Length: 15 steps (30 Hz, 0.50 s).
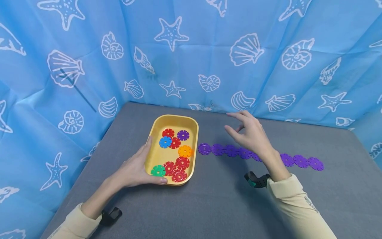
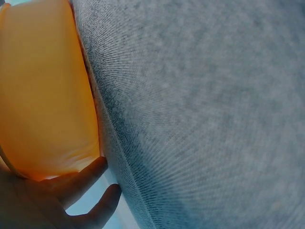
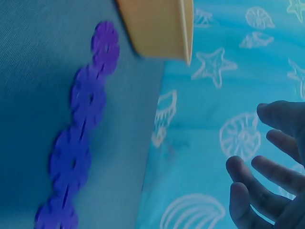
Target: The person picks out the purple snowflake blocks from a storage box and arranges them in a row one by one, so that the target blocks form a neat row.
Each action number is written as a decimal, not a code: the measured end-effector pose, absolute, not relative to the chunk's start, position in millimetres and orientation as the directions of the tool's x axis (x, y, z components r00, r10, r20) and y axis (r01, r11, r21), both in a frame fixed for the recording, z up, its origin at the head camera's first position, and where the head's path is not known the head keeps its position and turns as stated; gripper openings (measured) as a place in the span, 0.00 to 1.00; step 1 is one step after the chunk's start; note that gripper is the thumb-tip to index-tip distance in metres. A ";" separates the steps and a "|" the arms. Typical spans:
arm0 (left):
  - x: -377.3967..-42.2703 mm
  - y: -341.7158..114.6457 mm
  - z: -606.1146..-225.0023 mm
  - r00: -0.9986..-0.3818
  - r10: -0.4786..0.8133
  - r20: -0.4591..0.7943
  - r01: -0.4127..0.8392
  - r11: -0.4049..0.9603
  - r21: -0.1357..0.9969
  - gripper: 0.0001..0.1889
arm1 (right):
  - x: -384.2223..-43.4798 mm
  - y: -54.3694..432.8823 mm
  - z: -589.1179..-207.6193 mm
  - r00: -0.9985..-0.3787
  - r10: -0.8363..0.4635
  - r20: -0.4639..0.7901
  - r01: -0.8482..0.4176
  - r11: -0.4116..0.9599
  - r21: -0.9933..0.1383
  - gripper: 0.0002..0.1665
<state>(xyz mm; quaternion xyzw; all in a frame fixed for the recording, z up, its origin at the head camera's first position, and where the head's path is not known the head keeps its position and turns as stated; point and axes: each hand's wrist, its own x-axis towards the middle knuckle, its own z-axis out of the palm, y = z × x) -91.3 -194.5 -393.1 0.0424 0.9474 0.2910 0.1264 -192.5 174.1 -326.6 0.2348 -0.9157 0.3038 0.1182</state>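
Note:
A yellow tray (image 1: 163, 155) holds slotted plastic discs: several red discs (image 1: 179, 175), an orange disc (image 1: 185, 151), a blue disc (image 1: 165, 142), a green disc (image 1: 158, 170) and a purple disc (image 1: 183, 135). My left hand (image 1: 134, 168) grips the tray's near left corner, thumb along the front rim and fingers against the outer left side. Right of the tray, purple discs joined edge to edge form a long chain (image 1: 231, 150), partly hidden behind my right wrist. Above this chain hovers my right hand (image 1: 250, 134), empty, thumb and forefinger apart.
Grey cloth (image 1: 191, 212) covers the table. A blue curtain (image 1: 194, 59) printed with white shells and starfish hangs along the back and left side. Each wrist wears a black band (image 1: 257, 180).

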 end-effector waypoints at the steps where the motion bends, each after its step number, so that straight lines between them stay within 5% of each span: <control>1: -91.4 -194.4 -393.0 -0.965 0.154 -0.213 0.009 0.828 0.561 0.77 | -193.4 169.0 -326.3 -0.861 -0.368 0.351 -0.505 0.700 -0.504 0.25; 15: -91.6 -194.2 -392.6 -0.965 0.163 -0.206 0.019 0.825 0.565 0.77 | -202.9 99.2 -335.2 -0.832 -0.530 0.164 -0.527 0.663 -0.531 0.29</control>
